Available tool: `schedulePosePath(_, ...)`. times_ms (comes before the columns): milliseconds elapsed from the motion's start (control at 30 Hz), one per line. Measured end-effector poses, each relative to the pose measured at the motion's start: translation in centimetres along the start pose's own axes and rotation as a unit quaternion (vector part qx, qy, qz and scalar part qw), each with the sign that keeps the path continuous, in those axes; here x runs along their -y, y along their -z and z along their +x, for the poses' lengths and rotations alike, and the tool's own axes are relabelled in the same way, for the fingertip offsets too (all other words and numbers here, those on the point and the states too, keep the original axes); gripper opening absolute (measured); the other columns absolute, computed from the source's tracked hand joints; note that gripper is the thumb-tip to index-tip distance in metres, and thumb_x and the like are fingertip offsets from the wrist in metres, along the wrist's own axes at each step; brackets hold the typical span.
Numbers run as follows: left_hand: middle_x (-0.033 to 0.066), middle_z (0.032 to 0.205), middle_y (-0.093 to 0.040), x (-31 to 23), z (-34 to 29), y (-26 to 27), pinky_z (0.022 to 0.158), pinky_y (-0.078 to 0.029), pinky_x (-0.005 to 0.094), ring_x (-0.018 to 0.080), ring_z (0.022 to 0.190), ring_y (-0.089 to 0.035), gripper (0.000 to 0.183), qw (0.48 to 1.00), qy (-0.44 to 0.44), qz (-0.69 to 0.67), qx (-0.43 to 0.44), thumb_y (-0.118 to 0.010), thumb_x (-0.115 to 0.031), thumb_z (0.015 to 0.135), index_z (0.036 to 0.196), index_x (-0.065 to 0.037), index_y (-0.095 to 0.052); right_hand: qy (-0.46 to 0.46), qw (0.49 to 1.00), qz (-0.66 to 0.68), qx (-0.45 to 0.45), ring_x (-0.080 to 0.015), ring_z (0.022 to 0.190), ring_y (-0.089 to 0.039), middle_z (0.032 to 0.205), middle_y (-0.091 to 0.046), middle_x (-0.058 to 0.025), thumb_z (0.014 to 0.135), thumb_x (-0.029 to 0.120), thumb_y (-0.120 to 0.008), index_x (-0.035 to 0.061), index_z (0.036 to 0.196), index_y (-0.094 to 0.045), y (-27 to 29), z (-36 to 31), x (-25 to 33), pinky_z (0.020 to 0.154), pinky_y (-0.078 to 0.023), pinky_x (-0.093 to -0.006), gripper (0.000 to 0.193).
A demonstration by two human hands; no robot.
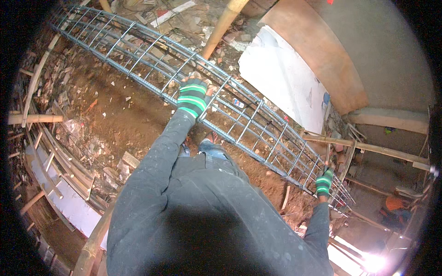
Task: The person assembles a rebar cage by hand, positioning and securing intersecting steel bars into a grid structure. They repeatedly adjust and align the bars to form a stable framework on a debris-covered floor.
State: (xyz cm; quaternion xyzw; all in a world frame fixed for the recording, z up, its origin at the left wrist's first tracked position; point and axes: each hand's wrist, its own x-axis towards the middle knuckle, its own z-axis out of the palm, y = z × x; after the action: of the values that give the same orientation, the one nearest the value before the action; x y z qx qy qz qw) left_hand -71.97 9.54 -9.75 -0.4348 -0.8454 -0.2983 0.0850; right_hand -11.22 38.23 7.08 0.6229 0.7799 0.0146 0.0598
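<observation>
A long steel rebar cage [251,120] runs slantwise from the far left to the near right, its lengthwise bars joined by square stirrups. My left hand [193,95], in a dark fingerless glove with green stripes, is closed on the cage near its middle. Farther right, close to the cage's end, is my right hand [324,182] in a matching glove. Its fingers are bent at the bars, and a thin upright piece shows just above them. Whether this hand grips that piece or a bar is too small to tell.
Brown soil [115,103] with rubble lies below the cage. A bamboo pole [224,28] slants at the back. Beyond the cage lean a white panel [283,78] and a brown curved sheet [317,50]. Another bamboo pole [368,146] crosses at right. Planks [62,158] are stacked at left.
</observation>
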Motion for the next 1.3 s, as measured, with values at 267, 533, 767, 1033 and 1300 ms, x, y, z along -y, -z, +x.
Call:
schedulePosePath(267, 0.0158, 0.114, -0.070, -0.7, 0.4, 0.8, 0.108, -0.031, 0.0601, 0.0391, 0.121, -0.054, 0.038, 0.995, -0.001, 0.006, 0.097, -0.056, -0.040, 0.099, 0.099, -0.007, -0.075, 0.452, 0.885, -0.106, 0.032, -0.0362, 0.106, -0.066, 0.119, -0.067, -0.0176, 0.087, 0.011, -0.062, 0.0103, 0.117, -0.070, 11.0, -3.0, 25.3, 0.094, -0.049, -0.0441, 0.031)
schedulePosePath(533, 0.0193, 0.115, -0.068, -0.6, 0.4, 1.5, 0.110, -0.034, 0.0567, 0.0402, 0.120, -0.055, 0.038, 0.992, 0.020, 0.006, 0.121, -0.059, -0.042, 0.095, 0.099, -0.008, -0.076, 0.513, 0.783, -0.352, -0.006, -0.0245, 0.083, -0.067, 0.097, -0.066, -0.0079, 0.093, 0.022, -0.057, 0.0183, 0.112, -0.071, 10.0, -3.9, 32.7, 0.078, -0.046, -0.0452, 0.024)
schedulePosePath(767, 0.0209, 0.093, -0.072, -0.5, 0.5, 0.9, 0.102, -0.039, 0.0583, 0.0422, 0.103, -0.063, 0.046, 0.998, 0.021, 0.011, 0.054, -0.058, -0.046, 0.095, 0.087, -0.004, -0.076, 0.531, 0.759, -0.376, -0.019, -0.0288, 0.083, -0.069, 0.090, -0.070, -0.0117, 0.092, 0.020, -0.056, 0.0138, 0.117, -0.070, 9.7, -3.0, 34.4, 0.076, -0.047, -0.0495, 0.029)
schedulePosePath(1033, 0.0194, 0.102, -0.069, -0.4, 0.5, 1.6, 0.106, -0.036, 0.0576, 0.0410, 0.107, -0.060, 0.044, 0.998, 0.032, 0.000, 0.055, -0.058, -0.046, 0.096, 0.095, -0.006, -0.075, 0.524, 0.731, -0.435, 0.039, -0.0287, 0.083, -0.068, 0.092, -0.070, -0.0113, 0.095, 0.025, -0.055, 0.0131, 0.111, -0.071, 9.7, -2.4, 37.7, 0.078, -0.045, -0.0533, 0.025)
schedulePosePath(1300, 0.0189, 0.094, -0.069, 0.0, 0.6, 0.8, 0.105, -0.037, 0.0566, 0.0391, 0.102, -0.062, 0.041, 0.996, 0.054, -0.029, 0.058, -0.060, -0.045, 0.093, 0.087, -0.007, -0.073, 0.564, 0.724, -0.379, 0.125, -0.0338, 0.068, -0.069, 0.074, -0.069, -0.0125, 0.099, 0.022, -0.054, 0.0060, 0.105, -0.066, 10.9, -0.9, 39.8, 0.059, -0.049, -0.0463, 0.021)
